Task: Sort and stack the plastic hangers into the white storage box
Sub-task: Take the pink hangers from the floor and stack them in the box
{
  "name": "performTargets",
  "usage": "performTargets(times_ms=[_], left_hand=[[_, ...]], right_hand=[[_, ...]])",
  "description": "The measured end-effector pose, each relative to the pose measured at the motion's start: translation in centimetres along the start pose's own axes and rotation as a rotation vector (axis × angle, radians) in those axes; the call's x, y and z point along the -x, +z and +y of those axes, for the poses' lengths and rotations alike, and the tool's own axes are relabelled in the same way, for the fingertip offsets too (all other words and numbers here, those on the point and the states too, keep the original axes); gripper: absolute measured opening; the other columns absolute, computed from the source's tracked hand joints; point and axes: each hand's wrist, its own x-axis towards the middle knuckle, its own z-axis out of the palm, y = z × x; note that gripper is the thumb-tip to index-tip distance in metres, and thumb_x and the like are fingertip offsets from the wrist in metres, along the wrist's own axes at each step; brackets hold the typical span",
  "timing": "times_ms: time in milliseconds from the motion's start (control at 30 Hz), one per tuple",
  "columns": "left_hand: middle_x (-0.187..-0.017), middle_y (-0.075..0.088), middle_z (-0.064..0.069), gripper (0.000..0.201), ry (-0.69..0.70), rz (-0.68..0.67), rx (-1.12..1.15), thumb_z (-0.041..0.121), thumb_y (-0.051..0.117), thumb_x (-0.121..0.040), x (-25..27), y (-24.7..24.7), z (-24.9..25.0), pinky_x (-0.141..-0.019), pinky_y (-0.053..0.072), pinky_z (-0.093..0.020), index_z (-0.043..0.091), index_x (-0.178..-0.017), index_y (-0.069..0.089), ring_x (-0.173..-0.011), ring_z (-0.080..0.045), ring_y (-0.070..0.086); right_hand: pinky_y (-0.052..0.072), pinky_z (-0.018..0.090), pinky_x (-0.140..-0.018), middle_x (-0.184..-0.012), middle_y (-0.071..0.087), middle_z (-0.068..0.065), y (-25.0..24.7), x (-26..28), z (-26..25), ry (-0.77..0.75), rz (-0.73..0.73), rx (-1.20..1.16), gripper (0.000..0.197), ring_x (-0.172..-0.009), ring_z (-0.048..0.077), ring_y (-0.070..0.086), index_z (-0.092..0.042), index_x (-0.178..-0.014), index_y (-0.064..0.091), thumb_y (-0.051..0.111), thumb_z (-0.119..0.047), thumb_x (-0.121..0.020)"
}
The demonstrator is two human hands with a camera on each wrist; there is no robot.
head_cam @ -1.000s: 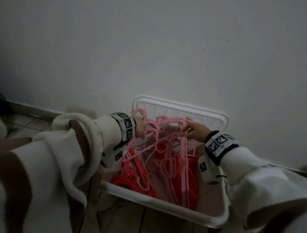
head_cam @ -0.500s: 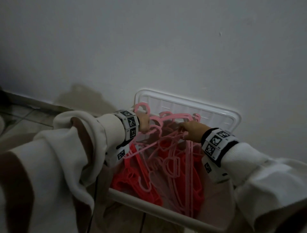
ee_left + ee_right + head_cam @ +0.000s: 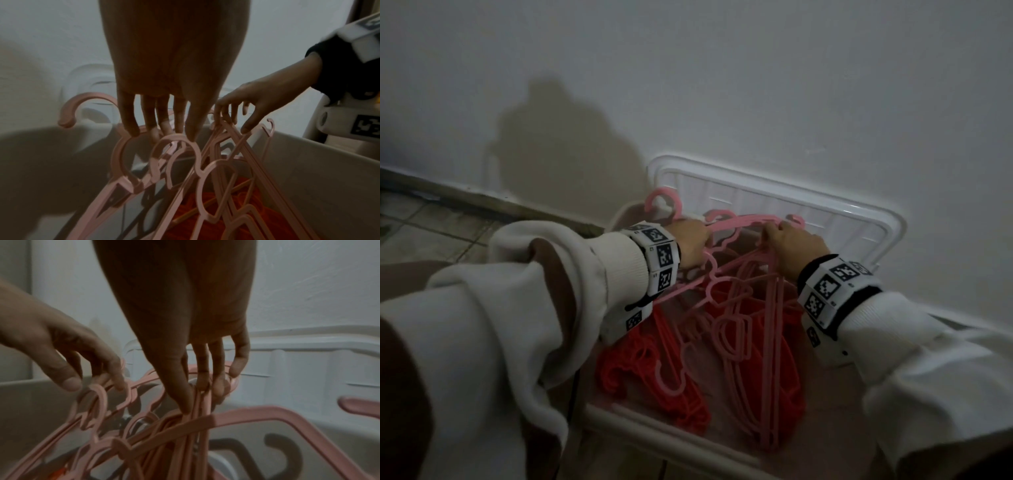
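While our left hand (image 3: pixel 690 245) pinches hook ends and our right hand (image 3: pixel 796 245) grasps shoulder ends of pale pink plastic hangers (image 3: pixel 743 308) inside the white plastic storage box (image 3: pixel 825 209), they seem light, stiff, tangle-prone, best held by their frames.

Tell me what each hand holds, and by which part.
Right hand pinches the light pink hangers at their bunched corner ends. Left hand grips the same bundle by its hooks.

Both hands (image 3: pixel 197 363) grip pink hangers (image 3: pixel 185 431) – white box (image 3: pixel 308 363) behind
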Motion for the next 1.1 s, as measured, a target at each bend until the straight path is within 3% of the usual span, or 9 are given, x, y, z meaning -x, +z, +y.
performTargets(times_ms=[100,300,433,500,633,833,933,1033,1100], left_hand=[[-0.104,0.060,-0.003,0.013,0.020,-0.047,-0.003,0.025,0.058,-0.089,0.0,0.3,0.0,-0.072,0.035,-0.025,0.015,-0.089,0.067,-0.097,-0.023,0.057],[-0.082,0.059,0.008,0.015,0.015,0.087,0.067,0.021,0.054,-0.092,0.5,-0.2,-0.2,-0.068,0.037,-0.022,0.018,-0.087,0.069,-0.085,-0.016,0.060],[-0.093,0.070,0.000,0.019,-0.011,0.193,0.094,0.029,0.057,-0.090,0.5,-1.5,-1.1,-0.069,0.043,-0.025,0.018,-0.100,0.070,-0.079,-0.016,0.061],[-0.094,0.071,-0.001,0.019,-0.037,0.239,0.092,0.027,0.056,-0.091,0.6,-1.8,-1.5,-0.069,0.039,-0.024,0.019,-0.101,0.070,-0.077,-0.013,0.057],[-0.102,0.069,-0.001,0.023,-0.077,0.369,0.079,0.030,0.051,-0.093,0.8,-2.3,-1.8,-0.071,0.034,-0.025,0.022,-0.101,0.070,-0.096,-0.022,0.060],[-0.081,0.068,0.008,0.019,-0.020,0.544,0.349,0.027,0.052,-0.091,1.1,-3.0,-1.4,-0.069,0.037,-0.024,0.020,-0.086,0.070,-0.082,-0.011,0.060],[-0.076,0.066,0.010,0.017,0.054,0.608,0.480,0.025,0.054,-0.091,1.3,-3.5,-0.6,-0.072,0.042,-0.021,0.021,-0.085,0.068,-0.072,-0.002,0.059],[-0.076,0.066,0.009,0.016,0.148,0.630,0.506,0.022,0.055,-0.092,1.6,-3.6,0.5,-0.068,0.040,-0.012,0.017,-0.087,0.069,-0.067,0.005,0.056],[-0.075,0.067,0.009,0.017,0.181,0.639,0.528,0.022,0.056,-0.091,1.7,-3.6,0.9,-0.073,0.045,-0.020,0.015,-0.088,0.071,-0.071,-0.004,0.061]], right_hand=[[0.046,0.043,-0.084,-0.130,0.039,0.019,0.0,-0.2,0.1,0.030,0.032,-0.081,0.049,-0.111,0.036,0.053,-0.004,-0.130,0.033,0.056,-0.013,-0.088],[0.046,0.041,-0.084,-0.127,0.050,0.017,0.2,-0.2,1.0,0.083,-0.012,-0.021,0.050,-0.108,0.034,0.057,-0.007,-0.132,0.030,0.053,-0.026,-0.092],[0.042,0.044,-0.091,-0.120,0.057,0.020,0.4,0.0,2.4,0.161,-0.039,-0.183,0.054,-0.108,0.037,0.056,-0.009,-0.136,0.024,0.039,-0.041,-0.094],[0.041,0.046,-0.093,-0.122,0.056,0.017,0.2,0.2,3.1,0.153,0.016,-0.103,0.051,-0.111,0.034,0.054,-0.010,-0.130,0.033,0.034,-0.047,-0.095],[0.039,0.046,-0.092,-0.124,0.052,0.017,-0.4,0.8,3.7,0.109,0.187,-0.035,0.041,-0.113,0.035,0.052,-0.008,-0.123,0.041,0.041,-0.039,-0.095],[0.025,0.046,-0.096,-0.111,0.056,0.011,-1.7,1.6,4.5,0.023,0.477,0.066,0.034,-0.107,0.031,0.048,-0.017,-0.116,0.054,0.039,-0.039,-0.096],[0.022,0.043,-0.090,-0.095,0.061,0.009,-2.2,1.6,4.5,-0.050,0.617,0.106,0.039,-0.093,0.030,0.055,-0.016,-0.101,0.061,0.035,-0.044,-0.092],[0.021,0.039,-0.082,-0.078,0.065,0.004,-2.2,1.8,3.3,-0.164,0.631,0.113,0.039,-0.078,0.027,0.059,-0.017,-0.085,0.062,0.034,-0.045,-0.089],[0.022,0.037,-0.080,-0.080,0.065,0.002,-1.9,1.9,2.6,-0.233,0.600,0.073,0.034,-0.079,0.026,0.058,-0.017,-0.086,0.062,0.040,-0.042,-0.089]])
